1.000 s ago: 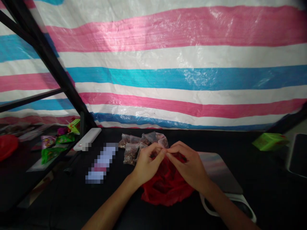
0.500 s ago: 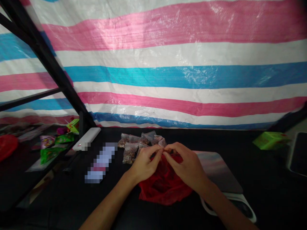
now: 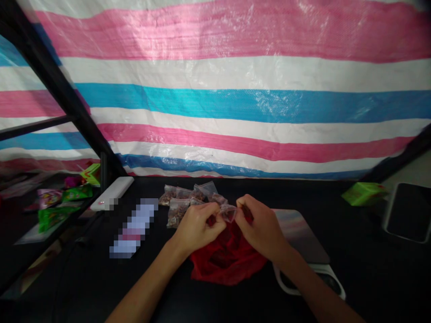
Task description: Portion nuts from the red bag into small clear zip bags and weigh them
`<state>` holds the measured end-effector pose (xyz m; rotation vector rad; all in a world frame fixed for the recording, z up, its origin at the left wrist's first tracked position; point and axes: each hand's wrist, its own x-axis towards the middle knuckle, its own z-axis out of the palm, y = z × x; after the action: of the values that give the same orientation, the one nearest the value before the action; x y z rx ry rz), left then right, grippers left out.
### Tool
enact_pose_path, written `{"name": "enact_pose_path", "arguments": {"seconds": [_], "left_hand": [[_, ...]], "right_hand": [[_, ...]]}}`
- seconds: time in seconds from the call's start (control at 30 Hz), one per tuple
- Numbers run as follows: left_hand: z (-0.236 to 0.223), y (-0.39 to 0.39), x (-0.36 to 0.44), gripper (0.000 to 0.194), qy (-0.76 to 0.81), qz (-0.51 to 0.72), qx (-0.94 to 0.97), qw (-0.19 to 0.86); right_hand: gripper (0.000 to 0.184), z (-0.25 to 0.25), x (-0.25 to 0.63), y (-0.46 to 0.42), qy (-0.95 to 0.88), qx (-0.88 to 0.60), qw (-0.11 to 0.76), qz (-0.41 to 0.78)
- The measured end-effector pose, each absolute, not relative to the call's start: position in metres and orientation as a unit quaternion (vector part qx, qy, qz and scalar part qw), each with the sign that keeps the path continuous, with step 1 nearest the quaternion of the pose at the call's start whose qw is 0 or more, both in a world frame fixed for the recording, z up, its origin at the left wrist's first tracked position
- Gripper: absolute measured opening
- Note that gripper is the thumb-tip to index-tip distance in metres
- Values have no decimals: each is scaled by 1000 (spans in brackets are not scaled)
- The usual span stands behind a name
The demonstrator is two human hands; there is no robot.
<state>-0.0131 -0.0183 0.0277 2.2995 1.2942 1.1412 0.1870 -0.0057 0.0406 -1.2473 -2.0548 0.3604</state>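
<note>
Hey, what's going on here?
One person is working with two bare hands. The left hand and right hand pinch a small clear plastic bag between them, held above a crumpled red bag on a black table. Just beyond the left hand lies a heap of similar small clear bags holding something brown. A patterned mat lies to the right of the red bag.
</note>
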Motion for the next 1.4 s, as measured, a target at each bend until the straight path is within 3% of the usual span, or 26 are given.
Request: {"name": "enact_pose_path", "arguments": {"seconds": [0.1,0.27,0.43,0.73,0.93,1.1,1.27,1.4], "left_hand": [[31,-19,-15,18,434,418,787,128],[36,-22,-15,18,368,375,834,167],[37,-23,-19,16,353,316,860,190],[40,-20,-23,21,388,368,780,324],[45,-23,-19,21,361,358,767,391],[44,-26,-18,29,349,362,727,469],[39,-23,-17,61,308,317,720,535],[32,-18,-15,67,293,273,719,568]], "right_hand": [[13,45,191,-4,-761,-504,350,210],[34,44,198,2,-735,-474,342,343],[21,49,201,5,-750,-420,391,329],[13,56,206,-1,-775,-390,334,368],[43,54,211,3,-766,-386,314,406],[10,66,217,2,-802,-358,287,382],[5,72,218,0,-816,-323,297,377],[12,70,219,1,-807,-305,304,405]]}}
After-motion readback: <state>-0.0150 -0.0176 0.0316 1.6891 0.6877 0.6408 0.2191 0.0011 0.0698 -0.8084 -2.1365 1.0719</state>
